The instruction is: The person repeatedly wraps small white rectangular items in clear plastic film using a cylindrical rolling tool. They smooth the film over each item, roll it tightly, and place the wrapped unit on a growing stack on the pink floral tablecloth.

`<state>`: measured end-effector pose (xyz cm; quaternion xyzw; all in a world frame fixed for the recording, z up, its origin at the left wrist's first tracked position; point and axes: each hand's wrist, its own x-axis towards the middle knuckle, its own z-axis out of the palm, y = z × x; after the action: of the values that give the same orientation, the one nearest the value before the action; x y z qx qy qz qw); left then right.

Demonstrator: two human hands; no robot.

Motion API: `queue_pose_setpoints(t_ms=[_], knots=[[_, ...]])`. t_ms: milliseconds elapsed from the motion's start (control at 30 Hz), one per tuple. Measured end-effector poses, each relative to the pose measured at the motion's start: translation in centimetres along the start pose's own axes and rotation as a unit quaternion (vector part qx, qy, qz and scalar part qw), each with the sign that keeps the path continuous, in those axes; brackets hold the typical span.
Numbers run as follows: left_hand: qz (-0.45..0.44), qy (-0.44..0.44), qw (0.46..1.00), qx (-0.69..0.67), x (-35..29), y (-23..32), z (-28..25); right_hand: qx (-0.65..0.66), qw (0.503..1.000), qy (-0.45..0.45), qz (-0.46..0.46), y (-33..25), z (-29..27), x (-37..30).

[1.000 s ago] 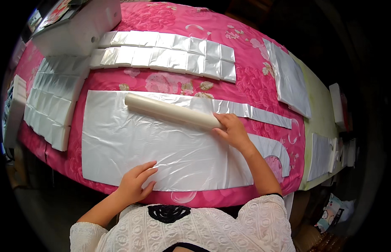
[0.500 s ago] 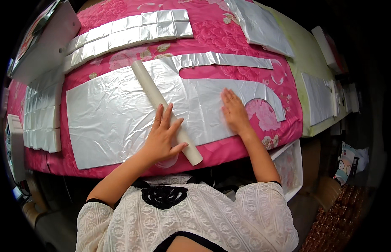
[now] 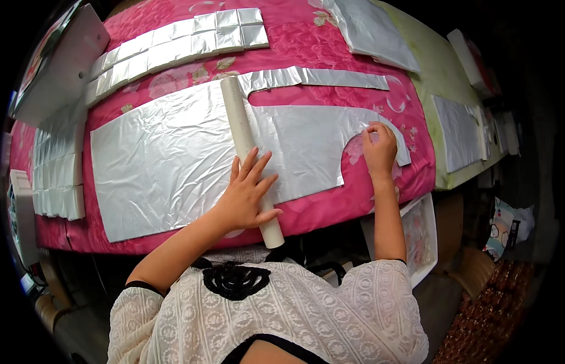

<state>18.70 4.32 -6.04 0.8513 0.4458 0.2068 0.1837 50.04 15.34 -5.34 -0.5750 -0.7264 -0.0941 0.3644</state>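
A thin, shiny whitish plastic apron (image 3: pixel 167 164) lies spread on the pink flowered cloth (image 3: pixel 306 221), its straps stretching to the right. Across its middle rests a white tube (image 3: pixel 236 115), slanting from the far side to the near edge. My left hand (image 3: pixel 251 191) lies on the tube's near part, fingers spread and not wrapped round it. At the curved cutout on the right, my right hand (image 3: pixel 380 148) is closed, thumb and fingertips pinched on the apron's edge by the strap. The exact grip is partly hidden by the fingers.
Folded plastic packets (image 3: pixel 191 45) lie in rows at the back, with more stacked packets (image 3: pixel 57 176) at the left. A white box (image 3: pixel 61 67) stands at the far left. Flat plastic sheets (image 3: pixel 373 36) lie at the back right. Below the table's right side is a white bin (image 3: pixel 423 242).
The tube has rolled right along the apron and turned more upright, my left hand moving with it. My right hand has gone from lying flat on the apron to pinching at the right cutout.
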Motion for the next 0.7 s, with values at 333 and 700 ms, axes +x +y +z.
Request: queue_pose_setpoints(t_ms=[333, 700], knots=[[-0.358, -0.007, 0.678, -0.642, -2.9, -3.8, -4.8, 0.423, 0.847, -0.285, -0.151, -22.4, -1.6, -4.7], [-0.506, 0.007, 0.849, -0.153, -16.4, -16.0, -14.5, 0.075, 0.837, -0.532, 0.101, -19.8, -4.2, -9.6]])
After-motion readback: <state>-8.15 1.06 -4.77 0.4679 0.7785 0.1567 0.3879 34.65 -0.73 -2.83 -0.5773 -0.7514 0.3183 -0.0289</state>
